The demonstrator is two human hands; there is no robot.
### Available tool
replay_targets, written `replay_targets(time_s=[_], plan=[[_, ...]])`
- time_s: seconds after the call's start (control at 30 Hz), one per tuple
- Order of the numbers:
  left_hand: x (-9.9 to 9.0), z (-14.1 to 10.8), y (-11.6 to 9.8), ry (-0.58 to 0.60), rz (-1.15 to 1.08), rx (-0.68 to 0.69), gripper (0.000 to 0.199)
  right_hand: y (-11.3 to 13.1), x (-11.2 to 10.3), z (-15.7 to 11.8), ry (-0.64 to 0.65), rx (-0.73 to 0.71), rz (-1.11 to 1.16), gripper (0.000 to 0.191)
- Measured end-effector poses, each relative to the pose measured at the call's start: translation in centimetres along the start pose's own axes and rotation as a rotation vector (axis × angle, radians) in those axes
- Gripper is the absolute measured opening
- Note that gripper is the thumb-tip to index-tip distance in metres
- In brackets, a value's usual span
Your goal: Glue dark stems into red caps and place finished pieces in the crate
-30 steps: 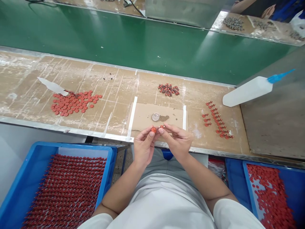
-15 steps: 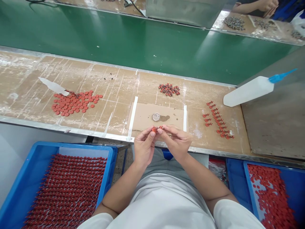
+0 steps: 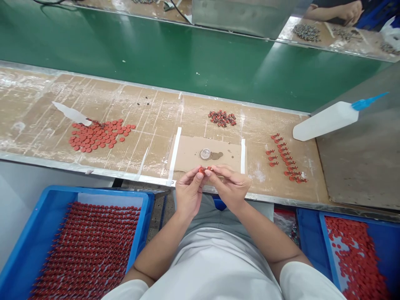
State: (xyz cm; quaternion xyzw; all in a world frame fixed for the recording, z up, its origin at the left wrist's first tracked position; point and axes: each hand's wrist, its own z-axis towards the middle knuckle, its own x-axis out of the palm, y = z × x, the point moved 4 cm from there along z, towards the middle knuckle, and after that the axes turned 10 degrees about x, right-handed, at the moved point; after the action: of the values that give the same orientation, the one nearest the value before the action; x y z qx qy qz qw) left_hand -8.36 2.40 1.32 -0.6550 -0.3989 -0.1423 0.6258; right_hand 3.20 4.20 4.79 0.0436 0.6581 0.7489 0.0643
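My left hand [image 3: 189, 192] pinches a small red disc [image 3: 201, 170] between thumb and forefinger. My right hand [image 3: 229, 186] pinches a small red part with a dark stem [image 3: 209, 168], and its tip meets the disc. Both hands hover over the near edge of a cardboard pad [image 3: 187, 152], which carries a small clear glass dish [image 3: 205, 153] beside a brown stain. Further left lies a loose patch of red discs [image 3: 96, 135]. A heap of red-and-dark parts [image 3: 222, 118] sits behind the pad, and finished red pieces [image 3: 286, 160] lie in rows to its right.
A white squeeze bottle with a blue nozzle [image 3: 325, 121] lies at the bench's right end. Blue crates of red pieces stand low at left [image 3: 31, 225] and right [image 3: 326, 266]. A green conveyor belt [image 3: 156, 54] runs behind the bench. A person's arm [image 3: 336, 11] shows at top right.
My hands have drawn closer together, bringing the red disc and the small red part into contact. The view has shifted slightly.
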Motion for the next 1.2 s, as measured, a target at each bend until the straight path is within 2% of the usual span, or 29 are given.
replay_targets(time_s=[0.27,0.5,0.73,0.93,1.2], plan=[[-0.53,-0.04,0.04,-0.046,0.054,0.019,0.022,-0.11,0.05,-0.13,0.003,0.034,0.0,0.021],[-0.71,0.09,-0.36,-0.016,0.102,0.107,0.02,-0.26,0.14,-0.22,0.03,0.016,0.029,0.024],[-0.49,-0.1,-0.19,-0.025,0.114,0.101,0.021,-0.53,-0.05,-0.67,-0.05,0.008,0.002,0.02],[-0.6,-0.02,-0.04,-0.031,0.136,0.112,0.022,-0.28,0.04,-0.67,-0.07,-0.002,-0.017,0.021],[-0.83,0.02,-0.68,0.017,0.25,0.269,0.019,-0.2,-0.01,-0.4,-0.007,0.0,-0.019,0.022]])
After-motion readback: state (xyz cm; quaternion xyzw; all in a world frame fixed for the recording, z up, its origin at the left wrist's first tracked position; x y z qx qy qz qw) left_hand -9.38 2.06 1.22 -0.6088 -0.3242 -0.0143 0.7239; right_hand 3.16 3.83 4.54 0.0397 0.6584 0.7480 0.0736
